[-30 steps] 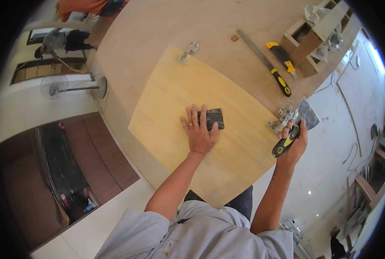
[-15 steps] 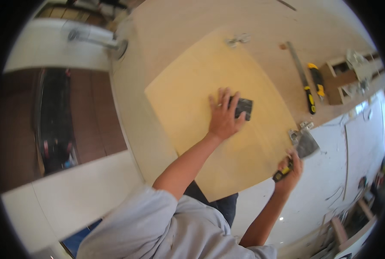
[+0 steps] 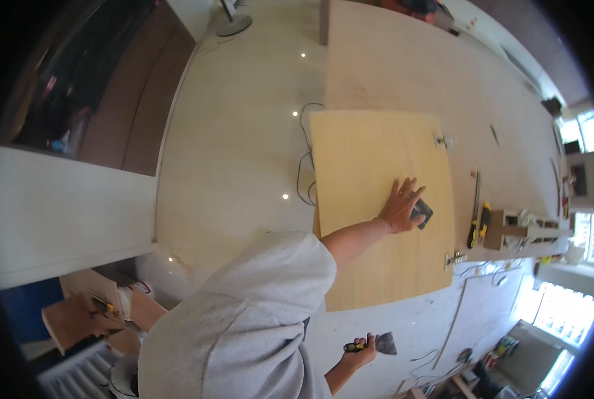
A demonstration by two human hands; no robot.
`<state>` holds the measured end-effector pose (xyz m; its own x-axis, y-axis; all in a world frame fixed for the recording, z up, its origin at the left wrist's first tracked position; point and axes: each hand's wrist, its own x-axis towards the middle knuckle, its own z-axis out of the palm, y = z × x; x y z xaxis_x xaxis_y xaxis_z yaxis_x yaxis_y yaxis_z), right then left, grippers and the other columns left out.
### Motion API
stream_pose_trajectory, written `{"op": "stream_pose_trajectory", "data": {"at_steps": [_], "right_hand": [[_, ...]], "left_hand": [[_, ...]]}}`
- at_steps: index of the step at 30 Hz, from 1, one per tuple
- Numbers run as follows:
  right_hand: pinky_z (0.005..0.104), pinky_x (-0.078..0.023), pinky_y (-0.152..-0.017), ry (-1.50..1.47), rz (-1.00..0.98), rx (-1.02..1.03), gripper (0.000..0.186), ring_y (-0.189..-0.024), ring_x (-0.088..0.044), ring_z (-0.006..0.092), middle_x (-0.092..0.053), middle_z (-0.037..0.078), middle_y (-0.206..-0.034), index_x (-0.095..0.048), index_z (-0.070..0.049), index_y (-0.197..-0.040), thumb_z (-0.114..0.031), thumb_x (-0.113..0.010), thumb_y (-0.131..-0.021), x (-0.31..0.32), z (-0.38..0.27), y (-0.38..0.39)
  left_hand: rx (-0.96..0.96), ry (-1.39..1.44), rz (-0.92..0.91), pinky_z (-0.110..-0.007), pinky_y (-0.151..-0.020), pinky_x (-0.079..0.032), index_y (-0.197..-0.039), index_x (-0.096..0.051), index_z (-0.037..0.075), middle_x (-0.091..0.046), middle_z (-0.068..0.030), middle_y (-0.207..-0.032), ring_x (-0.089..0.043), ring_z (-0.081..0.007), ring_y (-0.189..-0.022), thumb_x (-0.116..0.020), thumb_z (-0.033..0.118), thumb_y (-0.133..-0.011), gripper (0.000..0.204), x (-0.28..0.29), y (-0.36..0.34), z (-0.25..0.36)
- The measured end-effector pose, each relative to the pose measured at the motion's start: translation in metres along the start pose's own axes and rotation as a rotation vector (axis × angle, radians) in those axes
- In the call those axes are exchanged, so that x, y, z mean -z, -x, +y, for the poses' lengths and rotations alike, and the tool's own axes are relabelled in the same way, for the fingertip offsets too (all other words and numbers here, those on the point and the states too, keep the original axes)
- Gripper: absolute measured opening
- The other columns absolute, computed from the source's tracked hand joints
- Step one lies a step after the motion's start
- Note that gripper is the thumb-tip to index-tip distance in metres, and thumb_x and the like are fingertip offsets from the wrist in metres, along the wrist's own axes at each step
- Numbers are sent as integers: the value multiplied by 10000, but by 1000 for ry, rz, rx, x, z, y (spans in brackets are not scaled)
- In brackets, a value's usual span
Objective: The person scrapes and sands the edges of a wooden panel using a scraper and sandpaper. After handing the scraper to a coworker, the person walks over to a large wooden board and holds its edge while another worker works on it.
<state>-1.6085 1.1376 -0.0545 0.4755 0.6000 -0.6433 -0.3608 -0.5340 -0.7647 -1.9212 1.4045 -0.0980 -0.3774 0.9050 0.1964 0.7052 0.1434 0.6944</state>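
A pale yellow wooden cabinet door [image 3: 357, 266] lies on a workbench, with two metal hinges [image 3: 454, 259] along its right side. My left hand [image 3: 398, 209] rests on it, fingers stretched, with the thumb and forefinger around a dark flat rectangular block [image 3: 421, 211]. The palm hides part of that block. Below the door's near edge, my right hand [image 3: 362, 354] grips the black-and-yellow handle of a putty knife [image 3: 385, 344]. Its broad grey blade points right, apart from the door.
Right of the door lie a file [image 3: 475, 209] with a black-and-yellow handle and a utility knife [image 3: 485, 219]. Beside them stands a small wooden rack [image 3: 510, 229]. A black cable [image 3: 303, 174] trails at the door's left edge. A fan base [image 3: 233, 25] stands on the floor, far left.
My view has swung, so the door appears farther right and squarer. My right hand has drawn the putty knife away from the door's hinge corner. My left hand stays on the door with the block.
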Motion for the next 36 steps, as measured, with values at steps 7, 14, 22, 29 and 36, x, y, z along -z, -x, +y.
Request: {"op": "stream_pose_trajectory", "data": {"at_steps": [7, 14, 22, 29, 36], "right_hand": [[278, -413, -442, 84, 4, 305, 153, -541, -496, 134, -590, 79, -796, -567, 3, -959, -120, -657, -944, -12, 1, 41], [265, -449, -465, 290, -283, 375, 247, -564, -520, 113, -642, 77, -883, -617, -71, -1188, -147, -665, -957, -168, 1, 110], [265, -427, -469, 629, -1095, 471, 128, -583, -526, 103, -612, 64, -796, -569, -42, -980, -125, -652, -930, -304, 13, 190], [271, -427, -451, 689, -1102, 289, 133, -547, -527, 115, -604, 56, -748, -579, -45, -995, -152, -646, -953, -433, 94, 226], [276, -428, -434, 686, -1171, 196, 144, -511, -528, 126, -595, 48, -699, -589, -47, -1010, -178, -640, -976, -565, 145, 254]], "left_hand": [[-97, 376, -54, -543, -1206, -297, -1361, -606, 87, -507, -209, -1469, -432, -388, -1419, -698, 345, -914, 524, 160, 55, -81], [-383, 339, -51, -441, -1024, -500, -1123, -740, 91, -660, -136, -1246, -627, -304, -1186, -686, 134, -871, 261, 462, 84, -82], [-815, -312, 422, -399, -751, -510, -633, -659, 121, -654, 12, -804, -610, -168, -740, -755, 258, -673, 172, 706, 194, -4], [-632, -444, 534, -426, -840, -517, -667, -673, 101, -664, -18, -866, -622, -182, -793, -756, 233, -685, 157, 741, 182, -49], [-510, -548, 613, -454, -929, -523, -701, -687, 80, -673, -48, -927, -635, -196, -846, -756, 208, -697, 146, 753, 86, -70]]}}
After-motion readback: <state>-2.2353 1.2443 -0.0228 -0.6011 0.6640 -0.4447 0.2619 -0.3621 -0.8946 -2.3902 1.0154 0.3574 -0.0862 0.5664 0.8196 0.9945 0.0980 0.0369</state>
